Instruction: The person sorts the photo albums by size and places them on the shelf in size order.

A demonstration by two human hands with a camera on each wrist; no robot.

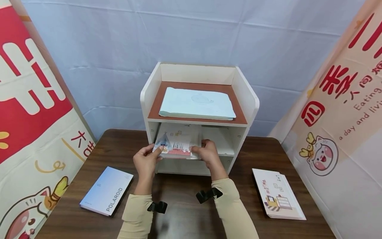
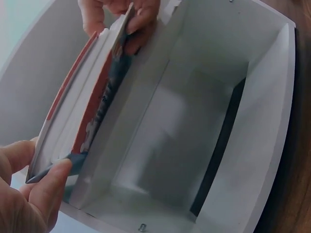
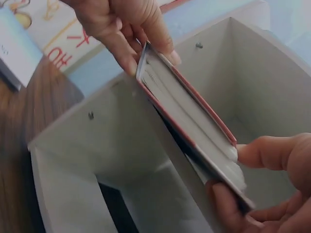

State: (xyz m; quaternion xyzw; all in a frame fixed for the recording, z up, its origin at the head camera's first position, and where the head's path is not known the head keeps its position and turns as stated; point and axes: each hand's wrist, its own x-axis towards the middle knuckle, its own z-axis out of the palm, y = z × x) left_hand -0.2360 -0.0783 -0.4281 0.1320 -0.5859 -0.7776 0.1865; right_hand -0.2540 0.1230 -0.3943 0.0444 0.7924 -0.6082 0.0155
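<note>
A book (image 1: 179, 141) with an illustrated cover, a blue tent drawing and a red band, lies partly inside the middle compartment of a small white shelf (image 1: 243, 142). My left hand (image 1: 146, 161) pinches its near left corner, thumb on top and fingers beneath. On the right side of the near edge, my right hand (image 1: 208, 153) pinches it the same way. Both wrist views show the covers and page edges of the book (image 3: 189, 116) tilted across the frame. Its far part is in the compartment.
A pale book (image 1: 197, 103) with a whale drawing rests on the shelf's brown top. On the wooden table (image 1: 182, 212), a blue POLAROID book (image 1: 106, 191) lies at left and an illustrated book (image 1: 277, 194) at right. Cloth hangs behind.
</note>
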